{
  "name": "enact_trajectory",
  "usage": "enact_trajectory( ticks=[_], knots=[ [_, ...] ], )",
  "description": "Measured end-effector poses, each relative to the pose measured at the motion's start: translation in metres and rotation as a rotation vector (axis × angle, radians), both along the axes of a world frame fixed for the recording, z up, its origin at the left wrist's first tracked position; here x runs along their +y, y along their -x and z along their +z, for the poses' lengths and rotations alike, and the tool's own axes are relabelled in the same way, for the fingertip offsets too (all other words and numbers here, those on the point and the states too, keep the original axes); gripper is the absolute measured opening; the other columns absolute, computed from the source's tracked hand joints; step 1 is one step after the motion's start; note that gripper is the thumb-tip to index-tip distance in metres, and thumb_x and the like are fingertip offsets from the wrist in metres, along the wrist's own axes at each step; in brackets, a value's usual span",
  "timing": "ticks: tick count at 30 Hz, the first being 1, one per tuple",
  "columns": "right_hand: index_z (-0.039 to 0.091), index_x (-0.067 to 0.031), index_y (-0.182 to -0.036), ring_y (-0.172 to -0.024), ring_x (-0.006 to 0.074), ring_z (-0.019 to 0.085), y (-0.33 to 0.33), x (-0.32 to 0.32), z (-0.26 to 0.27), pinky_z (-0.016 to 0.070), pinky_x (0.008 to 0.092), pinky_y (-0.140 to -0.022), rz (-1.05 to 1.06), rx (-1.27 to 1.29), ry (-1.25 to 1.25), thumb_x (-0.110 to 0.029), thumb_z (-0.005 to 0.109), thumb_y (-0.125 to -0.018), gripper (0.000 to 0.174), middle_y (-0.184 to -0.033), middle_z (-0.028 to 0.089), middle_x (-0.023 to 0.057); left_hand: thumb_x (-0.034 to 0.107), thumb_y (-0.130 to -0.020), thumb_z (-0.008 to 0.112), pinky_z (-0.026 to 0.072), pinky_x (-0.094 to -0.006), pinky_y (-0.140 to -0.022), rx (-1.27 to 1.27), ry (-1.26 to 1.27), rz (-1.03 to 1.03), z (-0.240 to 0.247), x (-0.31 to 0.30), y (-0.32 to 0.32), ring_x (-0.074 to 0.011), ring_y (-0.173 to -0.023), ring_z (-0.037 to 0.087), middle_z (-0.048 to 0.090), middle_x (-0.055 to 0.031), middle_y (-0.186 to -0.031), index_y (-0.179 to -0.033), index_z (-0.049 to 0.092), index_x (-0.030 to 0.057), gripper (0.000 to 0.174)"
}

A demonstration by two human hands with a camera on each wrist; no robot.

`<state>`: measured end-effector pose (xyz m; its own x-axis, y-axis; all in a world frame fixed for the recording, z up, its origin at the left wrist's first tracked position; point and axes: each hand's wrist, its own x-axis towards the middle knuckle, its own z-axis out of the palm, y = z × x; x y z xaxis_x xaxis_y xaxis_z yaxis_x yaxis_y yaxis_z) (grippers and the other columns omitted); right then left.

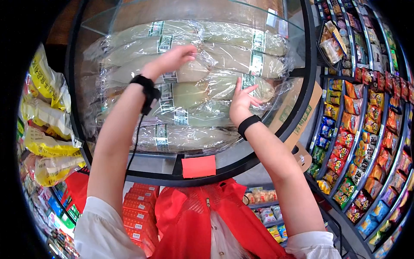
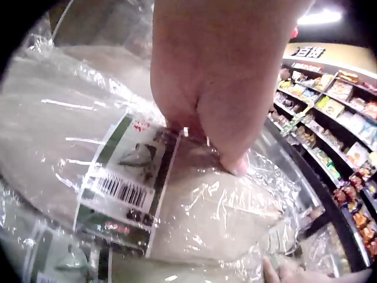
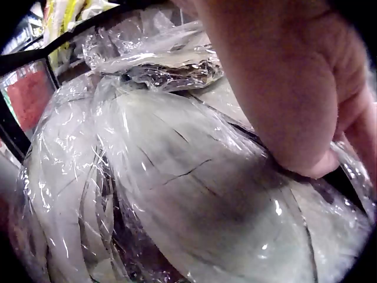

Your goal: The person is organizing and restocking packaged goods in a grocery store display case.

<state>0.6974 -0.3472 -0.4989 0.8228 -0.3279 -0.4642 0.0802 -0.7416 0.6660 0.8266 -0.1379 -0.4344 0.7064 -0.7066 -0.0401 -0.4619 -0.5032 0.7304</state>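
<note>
Long, pale foodstuffs in clear plastic packs (image 1: pixel 185 96) lie in two side-by-side columns in a black-rimmed display case. Green-and-white labels band them, and a barcode label (image 2: pixel 121 191) shows large in the left wrist view. My left hand (image 1: pixel 174 58) is over the packs in the left column, fingers pointing right and slightly bent; its thumb tip is right at the plastic in the left wrist view. My right hand (image 1: pixel 242 102) rests with spread fingers on a right-column pack, beside its label. In the right wrist view, a pale pack (image 3: pixel 182 171) with dark creases lies below that hand.
The case's black curved rim (image 1: pixel 241 166) runs in front of me, with a red card (image 1: pixel 199 166) on it. Yellow-and-white bags (image 1: pixel 49 134) hang at left. Snack shelves (image 1: pixel 366 142) stand at right, near a cardboard piece (image 1: pixel 297 114). Red boxes (image 1: pixel 140 211) are stacked below.
</note>
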Motion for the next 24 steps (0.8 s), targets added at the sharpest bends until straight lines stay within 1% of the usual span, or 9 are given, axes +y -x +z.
enact_trajectory(
  ticks=[2,5,9,12,15,17,19,21,24],
  knots=[
    [-0.002,-0.0088,-0.138,-0.077,0.047,0.059,0.003,-0.004,-0.006,0.0521,0.0425,-0.051,0.055,-0.05,-0.022,-0.009,0.045,-0.08,0.075,-0.121,0.035,0.0386,0.01,-0.081,0.051,0.0416,-0.0345,-0.077,0.011,-0.029,0.092,-0.039,-0.006,0.012,-0.0255,-0.087,0.052,0.056,-0.0103,-0.092,-0.095,0.05,0.0045,0.015],
    [-0.001,-0.0054,-0.138,-0.081,0.0474,0.058,0.0,-0.011,-0.017,0.0507,0.0469,-0.049,0.071,-0.032,-0.005,-0.008,0.044,-0.081,0.073,-0.117,0.038,0.0397,0.004,-0.073,0.055,0.0374,-0.0373,-0.088,-0.458,-0.259,0.27,-0.054,-0.011,0.03,-0.0281,-0.104,0.045,0.05,-0.0076,-0.109,-0.102,0.053,0.0088,0.03],
    [0.003,-0.0018,-0.137,-0.097,0.0484,0.051,-0.011,-0.014,0.001,0.0492,0.0499,-0.048,-0.02,0.065,-0.138,-0.007,0.051,-0.077,0.077,-0.121,0.037,0.0364,0.006,-0.075,0.054,0.0407,-0.037,-0.082,-0.739,-0.137,0.326,-0.029,-0.003,0.056,-0.0281,-0.095,0.05,0.054,-0.0102,-0.101,-0.098,0.055,0.0082,0.024],
    [0.027,-0.0027,-0.134,-0.087,0.0414,0.058,-0.001,-0.012,0.027,0.05,0.0517,-0.058,-0.006,-0.062,-0.203,-0.012,0.051,-0.079,0.061,-0.114,0.051,0.0259,0.013,-0.079,0.05,0.0434,-0.0362,-0.076,-0.292,-0.446,0.171,0.002,0.032,0.088,-0.0284,-0.091,0.053,0.056,-0.0111,-0.095,-0.101,0.054,0.0097,0.022],
    [0.068,-0.0041,-0.084,-0.084,0.0313,0.062,0.008,-0.002,0.065,0.0517,0.0494,-0.055,0.22,0.125,-0.542,-0.01,0.057,-0.073,0.017,-0.094,0.064,0.0116,0.02,-0.075,0.058,0.0466,-0.0389,-0.064,0.104,-0.844,-0.048,0.022,0.064,0.126,-0.0318,-0.077,0.057,0.057,-0.0123,-0.087,-0.097,0.053,0.0066,0.026],
    [0.067,-0.0051,-0.087,-0.084,0.0292,0.062,0.021,0.012,0.041,0.0522,0.0487,-0.055,0.246,0.172,-0.635,-0.011,0.059,-0.072,0.018,-0.095,0.063,0.0106,0.021,-0.072,0.061,0.0471,-0.0402,-0.062,0.227,-0.964,-0.138,-0.004,0.108,0.158,-0.0327,-0.074,0.058,0.057,-0.0123,-0.088,-0.099,0.052,0.006,0.032],
    [0.067,-0.0061,-0.091,-0.084,0.0271,0.062,0.031,0.028,0.023,0.0527,0.048,-0.055,0.27,0.218,-0.726,-0.011,0.061,-0.071,0.021,-0.096,0.063,0.0097,0.021,-0.067,0.065,0.0481,-0.04,-0.057,-0.149,-0.858,-0.182,-0.038,0.15,0.194,-0.0316,-0.068,0.059,0.057,-0.0131,-0.089,-0.104,0.048,0.0065,0.043],
    [0.066,-0.0067,-0.091,-0.088,0.0247,0.06,0.036,0.039,0.013,0.0528,0.0488,-0.059,0.257,0.156,-0.412,-0.012,0.061,-0.072,0.021,-0.101,0.061,0.0088,0.021,-0.065,0.067,0.0484,-0.0391,-0.056,-0.08,-0.946,-0.186,-0.031,0.128,0.208,-0.0307,-0.07,0.06,0.056,-0.014,-0.091,-0.106,0.046,0.0063,0.048],
    [0.065,-0.007,-0.095,-0.092,0.025,0.059,0.029,0.034,0.017,0.0525,0.0493,-0.061,0.253,0.189,-0.49,-0.012,0.062,-0.072,0.024,-0.104,0.06,0.008,0.017,-0.064,0.066,0.0488,-0.0375,-0.057,-0.048,-0.94,-0.243,-0.041,0.122,0.212,-0.032,-0.068,0.06,0.056,-0.0131,-0.085,-0.102,0.044,0.003,0.046]
  ],
)
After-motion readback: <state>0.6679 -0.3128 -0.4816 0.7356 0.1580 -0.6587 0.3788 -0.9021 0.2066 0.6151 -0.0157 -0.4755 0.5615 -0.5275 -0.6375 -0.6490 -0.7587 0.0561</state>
